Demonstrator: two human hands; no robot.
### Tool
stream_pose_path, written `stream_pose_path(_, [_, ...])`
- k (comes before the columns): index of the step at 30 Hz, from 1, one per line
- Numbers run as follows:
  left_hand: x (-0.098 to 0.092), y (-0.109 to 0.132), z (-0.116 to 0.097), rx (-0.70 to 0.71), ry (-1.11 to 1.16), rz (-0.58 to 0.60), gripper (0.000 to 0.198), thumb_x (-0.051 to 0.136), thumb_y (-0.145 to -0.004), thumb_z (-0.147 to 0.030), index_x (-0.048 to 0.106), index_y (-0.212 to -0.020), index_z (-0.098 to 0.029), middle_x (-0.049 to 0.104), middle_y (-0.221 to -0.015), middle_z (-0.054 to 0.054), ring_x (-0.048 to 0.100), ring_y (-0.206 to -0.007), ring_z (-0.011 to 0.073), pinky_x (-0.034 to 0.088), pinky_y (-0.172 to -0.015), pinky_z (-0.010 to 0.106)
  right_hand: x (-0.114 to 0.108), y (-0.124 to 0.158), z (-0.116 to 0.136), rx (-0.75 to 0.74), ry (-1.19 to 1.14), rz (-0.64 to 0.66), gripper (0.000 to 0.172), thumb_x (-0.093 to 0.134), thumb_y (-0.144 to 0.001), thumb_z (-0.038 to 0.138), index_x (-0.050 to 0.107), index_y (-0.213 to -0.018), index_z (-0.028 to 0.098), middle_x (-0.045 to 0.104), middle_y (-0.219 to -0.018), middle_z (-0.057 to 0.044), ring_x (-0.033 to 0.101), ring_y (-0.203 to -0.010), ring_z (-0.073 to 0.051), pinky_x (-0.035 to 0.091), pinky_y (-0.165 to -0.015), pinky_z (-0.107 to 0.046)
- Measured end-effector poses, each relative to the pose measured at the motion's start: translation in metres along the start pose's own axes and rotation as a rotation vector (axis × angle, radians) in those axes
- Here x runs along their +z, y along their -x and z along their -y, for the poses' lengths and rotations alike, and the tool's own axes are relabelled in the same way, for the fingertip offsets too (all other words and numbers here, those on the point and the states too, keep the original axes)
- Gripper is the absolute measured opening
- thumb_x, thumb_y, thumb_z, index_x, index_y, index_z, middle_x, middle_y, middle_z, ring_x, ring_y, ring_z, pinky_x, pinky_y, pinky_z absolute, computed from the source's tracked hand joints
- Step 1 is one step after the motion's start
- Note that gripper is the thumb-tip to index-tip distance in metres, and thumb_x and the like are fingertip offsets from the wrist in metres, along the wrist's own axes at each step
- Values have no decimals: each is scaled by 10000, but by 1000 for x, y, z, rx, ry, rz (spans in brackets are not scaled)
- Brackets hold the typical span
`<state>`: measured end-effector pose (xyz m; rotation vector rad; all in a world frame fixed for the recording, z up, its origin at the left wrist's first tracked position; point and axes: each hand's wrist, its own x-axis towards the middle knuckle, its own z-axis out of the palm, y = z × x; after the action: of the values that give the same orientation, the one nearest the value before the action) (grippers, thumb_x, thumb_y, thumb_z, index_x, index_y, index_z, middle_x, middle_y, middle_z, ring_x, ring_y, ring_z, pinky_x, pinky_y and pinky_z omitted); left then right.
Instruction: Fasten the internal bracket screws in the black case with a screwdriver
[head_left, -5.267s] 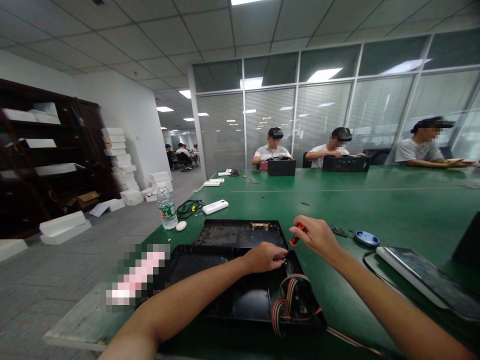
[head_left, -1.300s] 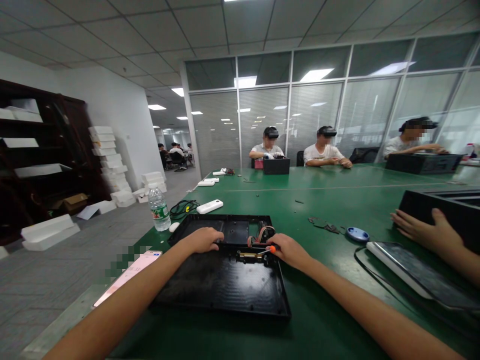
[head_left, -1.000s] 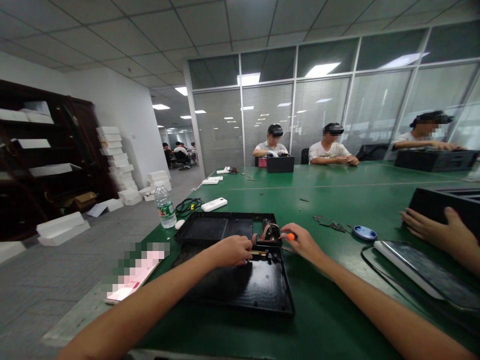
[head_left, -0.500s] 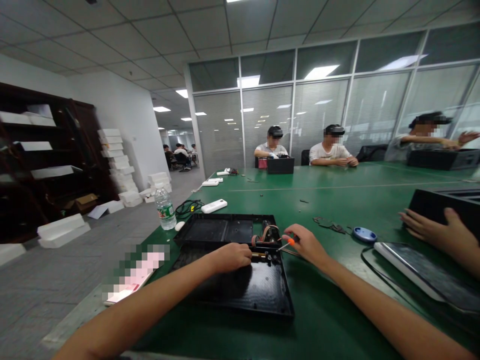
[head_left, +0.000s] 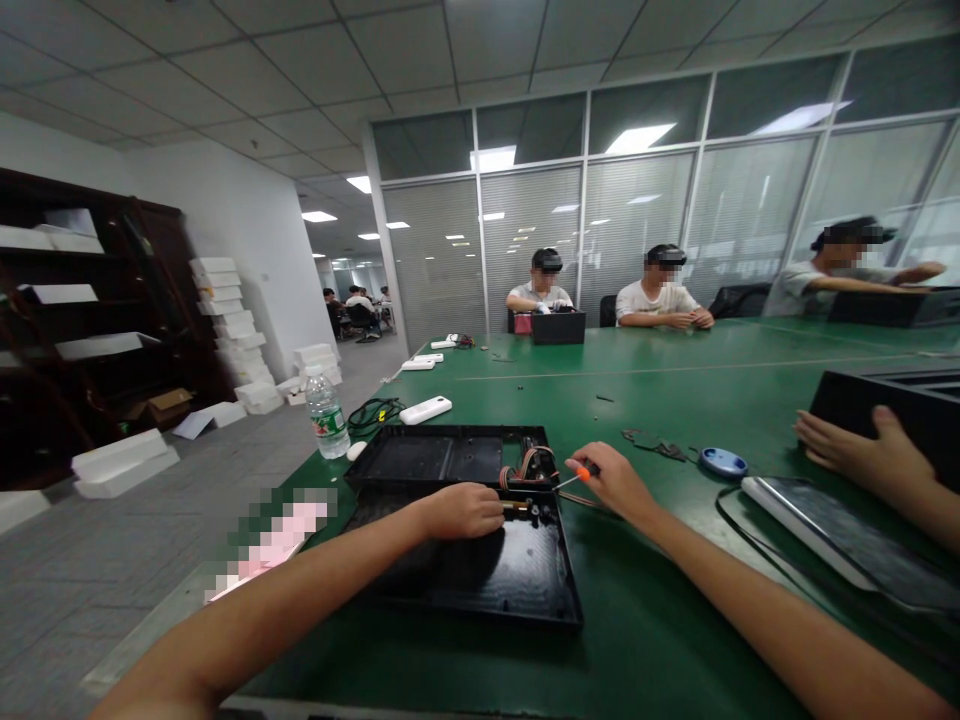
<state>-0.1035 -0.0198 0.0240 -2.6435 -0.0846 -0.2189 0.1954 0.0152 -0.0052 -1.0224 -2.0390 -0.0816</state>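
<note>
A black plastic casing (head_left: 536, 590) lies opened out on the green table, its two shallow halves side by side. Striped wires (head_left: 517, 476) and small parts sit at the right end of the far half (head_left: 409, 455). My right hand (head_left: 611, 478) grips a screwdriver (head_left: 583, 474) with an orange and black handle, its shaft pointing left to the casing's right edge, where the halves meet. Over the near half, my left hand (head_left: 469, 511) has its fingers pinched together beside a thin brass-coloured strip (head_left: 515, 505). What those fingers hold is hidden.
A water bottle (head_left: 327, 415), black cable (head_left: 367, 414) and white device (head_left: 425, 410) stand left and behind. To the right are a blue round dish (head_left: 723, 462), a large phone-like device (head_left: 847, 540) and another person's hand (head_left: 877, 440) on a black box. Co-workers sit across the table.
The view has shifted slightly. Both my hands keep nearly the same places, with more of the screwdriver's shaft showing now. At the far right, a co-worker's raised arm has lowered.
</note>
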Motion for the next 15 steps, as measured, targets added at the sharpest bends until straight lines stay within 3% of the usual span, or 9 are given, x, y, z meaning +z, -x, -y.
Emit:
stream_pose_path(6, [14, -40, 0, -150, 197, -212, 218, 368, -894, -131, 582, -932, -120, 625, -921, 84, 574, -862, 133, 458, -800, 249, 0, 0, -1, 8, 26, -13, 213, 510, -843, 369, 599, -772, 189, 592, -722, -51, 528, -693, -182, 415, -633, -297])
stream_pose_path(10, [36, -67, 0, -183, 268, -214, 168, 430, -857, -139, 595, -882, -118, 623, -907, 77, 574, -848, 132, 455, -798, 230, -3, -1, -1, -6, 46, -21, 225, 502, -848, 370, 595, -747, 192, 591, -712, -53, 524, -684, -182, 409, -625, -296])
stream_pose_path(15, [49, -72, -4, -223, 284, -203, 165, 427, -852, -121, 591, -862, -122, 616, -888, 69, 559, -842, 136, 447, -800, 230, -6, 0, -4, -10, 59, -35, 234, 494, -854, 376, 588, -742, 194, 582, -699, -52, 513, -682, -183, 403, -625, -297])
